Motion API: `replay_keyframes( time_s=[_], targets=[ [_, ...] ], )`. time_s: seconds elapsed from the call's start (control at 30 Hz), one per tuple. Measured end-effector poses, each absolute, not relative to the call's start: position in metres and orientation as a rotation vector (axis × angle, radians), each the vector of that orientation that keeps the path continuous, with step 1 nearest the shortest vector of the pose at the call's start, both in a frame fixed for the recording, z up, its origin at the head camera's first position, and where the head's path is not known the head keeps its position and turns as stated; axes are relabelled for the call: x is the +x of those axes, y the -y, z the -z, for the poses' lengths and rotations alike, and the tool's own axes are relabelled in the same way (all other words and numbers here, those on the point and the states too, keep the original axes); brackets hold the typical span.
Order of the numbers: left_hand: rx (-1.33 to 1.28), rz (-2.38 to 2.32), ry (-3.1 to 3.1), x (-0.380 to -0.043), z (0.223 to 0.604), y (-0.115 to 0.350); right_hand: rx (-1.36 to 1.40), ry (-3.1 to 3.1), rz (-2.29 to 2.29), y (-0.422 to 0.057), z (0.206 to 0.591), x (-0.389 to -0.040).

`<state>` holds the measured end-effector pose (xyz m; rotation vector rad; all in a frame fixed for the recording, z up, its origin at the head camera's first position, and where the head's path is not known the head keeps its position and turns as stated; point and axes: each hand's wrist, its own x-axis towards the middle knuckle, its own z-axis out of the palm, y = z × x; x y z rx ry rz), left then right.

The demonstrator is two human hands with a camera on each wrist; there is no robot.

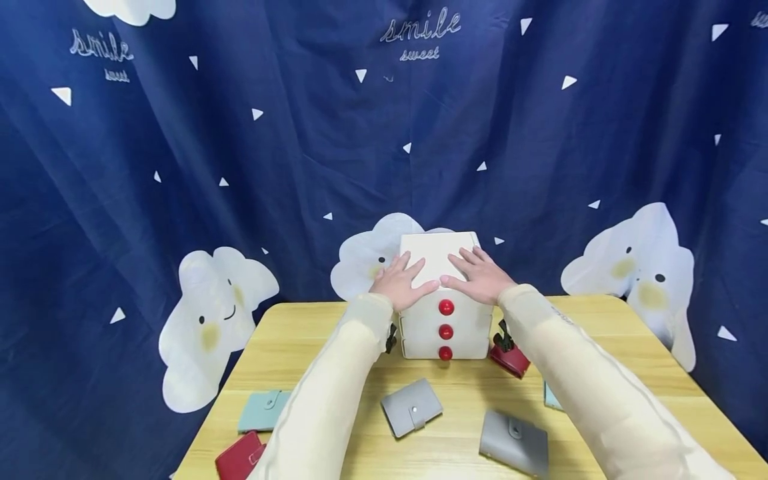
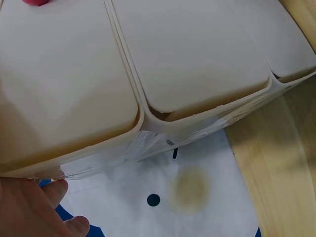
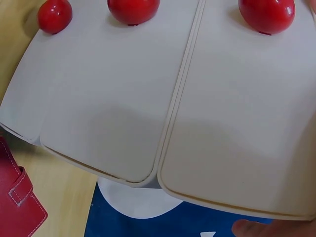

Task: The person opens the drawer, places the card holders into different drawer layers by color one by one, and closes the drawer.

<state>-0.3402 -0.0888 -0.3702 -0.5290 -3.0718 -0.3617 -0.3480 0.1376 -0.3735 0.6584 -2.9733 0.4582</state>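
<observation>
A white box of three stacked drawers (image 1: 441,248) stands at the back of the table. Each drawer front carries a round red knob (image 1: 446,307), and all three look pushed in. On the box's top left lies my left hand (image 1: 403,283), fingers spread. My right hand (image 1: 478,277) rests on the top right the same way, its thumb near the front edge. In the left wrist view, fingers (image 2: 29,207) touch the box's side edge. The right wrist view catches a bit of the hand (image 3: 281,228) beside the top drawer.
A red card holder (image 1: 510,360) lies right of the box. Nearer are a light grey one (image 1: 412,408) and a darker grey one (image 1: 516,443). At left lie a light blue one (image 1: 264,411) and a red one (image 1: 240,457). My right sleeve partly covers another blue one (image 1: 551,398).
</observation>
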Motion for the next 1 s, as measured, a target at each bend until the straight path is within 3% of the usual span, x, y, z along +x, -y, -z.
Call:
replay_keyframes(
  time_s=[0.57, 1.0],
  targets=[
    [-0.557, 0.493, 2.967, -0.334, 0.376, 0.095, 0.657, 2.994, -0.477, -0.136, 0.367, -0.343],
    [-0.662, 0.531, 2.896, -0.309, 0.370, 0.111, 0.626, 3.021, -0.532, -0.137, 0.365, -0.340]
  ],
)
